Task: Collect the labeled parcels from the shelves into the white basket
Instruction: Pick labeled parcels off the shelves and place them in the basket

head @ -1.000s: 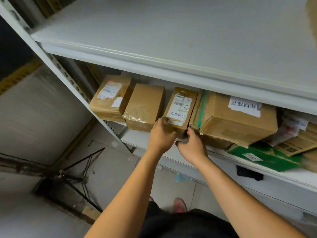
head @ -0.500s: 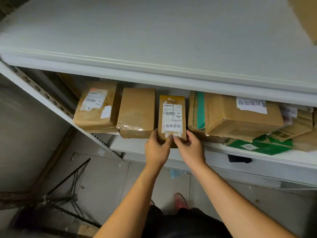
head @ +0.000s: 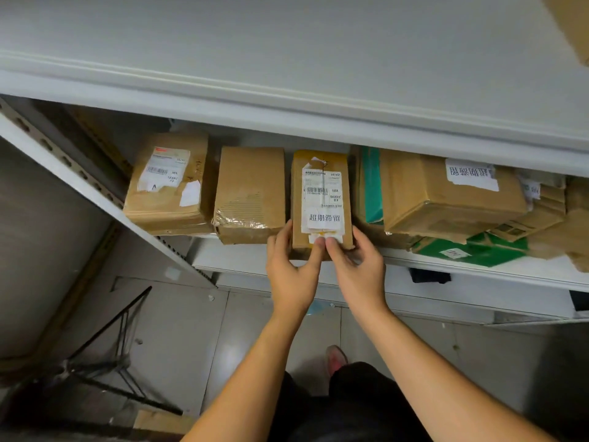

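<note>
Pinching the parcel (head: 321,205) at its near end, at the front edge of the shelf (head: 497,272): left hand (head: 294,275) on the left side, right hand (head: 358,272) on the right, thumbs (head: 318,248) meeting on the label (head: 322,193). Lying lengthwise, long axis pointing away from the body, both hands equally near. Showing "MX", "MXRC 03" and "超期滞留". Probably needing a straight pull back between close neighbours. Seeing no basket.

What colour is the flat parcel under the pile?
The flat parcel is green, in the head view.
</note>
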